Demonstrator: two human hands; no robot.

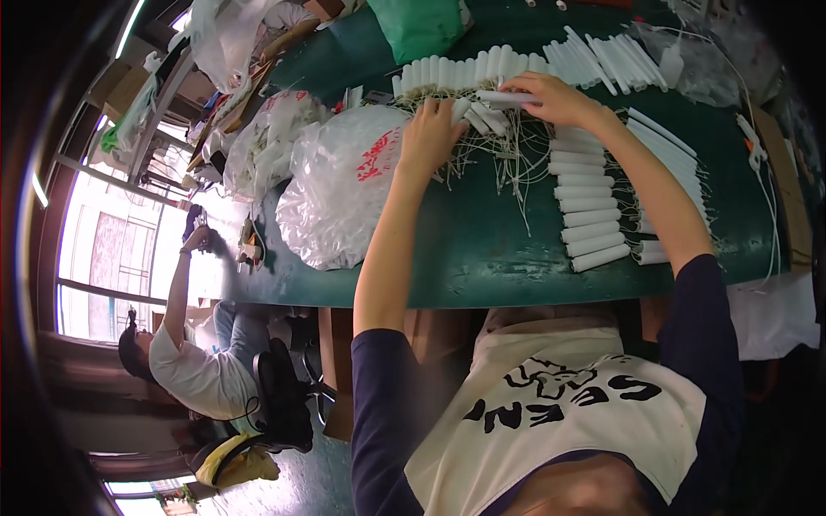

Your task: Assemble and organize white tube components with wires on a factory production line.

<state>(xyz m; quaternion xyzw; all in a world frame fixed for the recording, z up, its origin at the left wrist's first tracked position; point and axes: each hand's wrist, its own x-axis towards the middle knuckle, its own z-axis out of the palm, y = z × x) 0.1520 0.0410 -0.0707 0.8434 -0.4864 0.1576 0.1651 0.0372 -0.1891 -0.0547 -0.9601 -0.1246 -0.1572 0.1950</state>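
Your white shirt [551, 443] sat nearest. Right hand [557, 98] pinched a white tube [503, 99]; left hand [429, 134] finger state couldn't be told. Tangled wires [518, 163] could've snagged, yanking it.

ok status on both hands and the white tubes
Left hand at the loose white tubes, grip unclear. Right hand pinching one white tube. Thin wires tangled just below; clear plastic bag close on the left.

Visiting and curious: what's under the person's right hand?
Under the right hand, a white tube shows, with thin wires nearby. What the hand covers can't be seen.
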